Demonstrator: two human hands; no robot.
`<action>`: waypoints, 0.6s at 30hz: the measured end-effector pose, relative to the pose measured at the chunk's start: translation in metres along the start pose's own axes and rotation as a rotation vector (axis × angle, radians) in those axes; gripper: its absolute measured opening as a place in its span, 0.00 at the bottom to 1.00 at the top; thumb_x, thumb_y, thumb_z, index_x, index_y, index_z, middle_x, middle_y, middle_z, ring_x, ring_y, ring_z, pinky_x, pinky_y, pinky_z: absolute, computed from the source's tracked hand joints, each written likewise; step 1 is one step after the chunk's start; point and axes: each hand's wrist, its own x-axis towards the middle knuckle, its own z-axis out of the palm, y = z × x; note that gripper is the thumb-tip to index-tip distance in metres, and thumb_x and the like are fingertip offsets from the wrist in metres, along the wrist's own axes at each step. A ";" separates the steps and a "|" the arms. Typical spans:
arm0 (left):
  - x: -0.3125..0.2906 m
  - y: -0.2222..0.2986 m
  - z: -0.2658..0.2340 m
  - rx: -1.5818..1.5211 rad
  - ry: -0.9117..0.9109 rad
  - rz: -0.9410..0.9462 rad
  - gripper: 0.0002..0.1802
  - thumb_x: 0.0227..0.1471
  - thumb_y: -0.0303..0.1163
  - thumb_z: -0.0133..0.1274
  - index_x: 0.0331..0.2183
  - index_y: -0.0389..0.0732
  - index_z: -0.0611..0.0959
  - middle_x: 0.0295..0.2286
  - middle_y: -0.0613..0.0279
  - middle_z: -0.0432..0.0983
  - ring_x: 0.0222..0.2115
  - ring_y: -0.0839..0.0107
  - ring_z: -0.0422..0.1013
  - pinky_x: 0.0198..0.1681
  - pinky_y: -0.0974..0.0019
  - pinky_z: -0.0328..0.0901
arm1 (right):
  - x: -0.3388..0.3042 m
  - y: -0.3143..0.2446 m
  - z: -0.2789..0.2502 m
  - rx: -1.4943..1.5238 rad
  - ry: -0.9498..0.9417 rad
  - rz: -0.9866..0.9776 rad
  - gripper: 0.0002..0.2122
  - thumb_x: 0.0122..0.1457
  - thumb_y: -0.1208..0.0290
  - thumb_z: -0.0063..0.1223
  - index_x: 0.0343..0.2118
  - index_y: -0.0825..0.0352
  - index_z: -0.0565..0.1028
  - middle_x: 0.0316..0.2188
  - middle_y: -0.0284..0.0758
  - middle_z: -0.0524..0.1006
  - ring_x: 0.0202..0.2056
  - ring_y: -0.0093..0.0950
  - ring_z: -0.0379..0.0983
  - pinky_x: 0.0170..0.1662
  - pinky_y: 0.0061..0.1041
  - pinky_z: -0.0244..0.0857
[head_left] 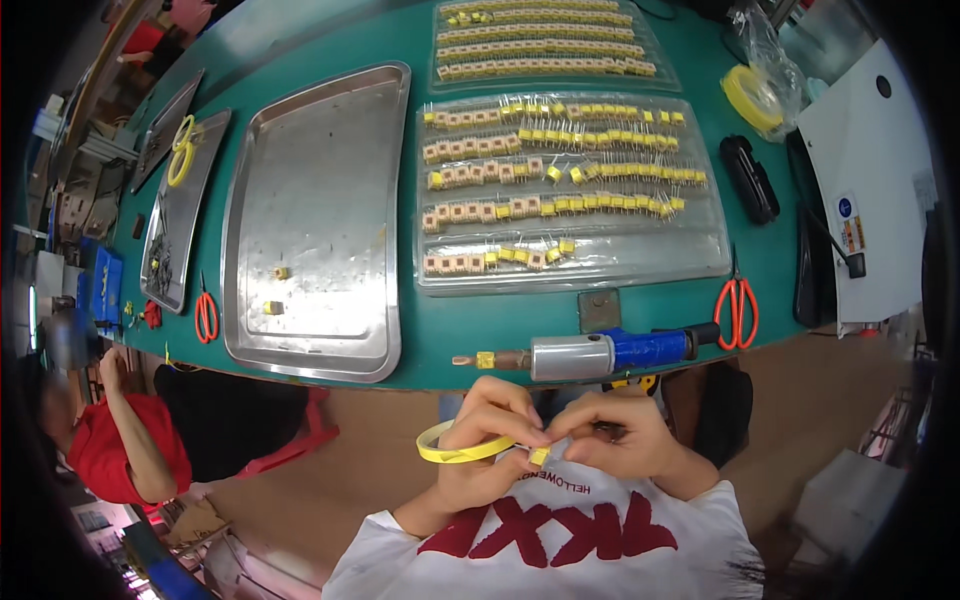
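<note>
My left hand point(488, 445) is closed in front of my chest, just off the table's near edge. A roll of yellow tape point(432, 450) hangs around its fingers. Between thumb and fingertips it pinches a small transformer point(539, 457) wrapped in yellow tape. My right hand point(625, 437) meets it from the other side, fingertips pressed together beside the transformer. Something dark shows within the right hand's curled fingers, too small to name. Whether the right fingertips grip a tape end or a pin is hidden.
A plastic tray point(575, 275) holds rows of small transformers; another tray point(545, 80) lies behind. Left is a metal tray point(315, 190) with two pieces. A blue-and-silver tool point(610, 354), red-handled scissors point(738, 312) and a black case point(748, 180) lie right. Another person point(130, 450) sits left.
</note>
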 end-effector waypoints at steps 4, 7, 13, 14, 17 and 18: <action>0.000 -0.004 0.001 0.010 -0.039 0.004 0.07 0.48 0.25 0.56 0.33 0.39 0.77 0.34 0.58 0.64 0.33 0.71 0.66 0.38 0.70 0.63 | -0.002 0.012 -0.001 0.059 -0.059 0.003 0.11 0.53 0.67 0.60 0.30 0.71 0.76 0.18 0.30 0.72 0.17 0.16 0.62 0.20 0.17 0.52; 0.002 -0.001 0.003 0.082 -0.067 0.014 0.07 0.48 0.23 0.54 0.33 0.39 0.77 0.34 0.57 0.64 0.33 0.70 0.66 0.37 0.70 0.64 | -0.003 0.019 -0.004 0.082 -0.067 -0.031 0.12 0.54 0.66 0.59 0.30 0.73 0.75 0.19 0.32 0.74 0.18 0.17 0.65 0.21 0.17 0.54; 0.006 0.005 0.003 0.423 -0.062 0.169 0.11 0.43 0.19 0.57 0.33 0.40 0.78 0.33 0.59 0.65 0.30 0.69 0.67 0.35 0.70 0.64 | 0.000 0.015 -0.003 0.197 -0.072 0.073 0.13 0.52 0.66 0.61 0.31 0.72 0.74 0.16 0.26 0.67 0.18 0.13 0.58 0.21 0.16 0.50; 0.007 0.006 0.002 0.421 -0.061 0.169 0.11 0.43 0.19 0.57 0.33 0.40 0.78 0.33 0.59 0.65 0.30 0.69 0.67 0.35 0.70 0.64 | 0.000 0.015 -0.002 0.197 -0.072 0.074 0.13 0.52 0.66 0.61 0.31 0.72 0.74 0.16 0.26 0.67 0.18 0.13 0.58 0.21 0.16 0.50; 0.011 0.007 0.002 0.554 -0.087 0.247 0.14 0.40 0.18 0.59 0.33 0.41 0.80 0.31 0.61 0.67 0.29 0.68 0.68 0.33 0.70 0.63 | -0.001 0.018 0.000 0.219 -0.040 0.077 0.08 0.49 0.75 0.62 0.31 0.66 0.75 0.14 0.21 0.62 0.16 0.11 0.52 0.20 0.14 0.46; 0.012 0.006 0.001 0.610 -0.084 0.296 0.15 0.39 0.17 0.59 0.33 0.41 0.80 0.31 0.61 0.67 0.29 0.68 0.68 0.33 0.69 0.63 | -0.002 0.020 0.001 0.219 -0.017 0.066 0.08 0.48 0.75 0.61 0.32 0.66 0.75 0.14 0.21 0.62 0.16 0.10 0.52 0.20 0.13 0.45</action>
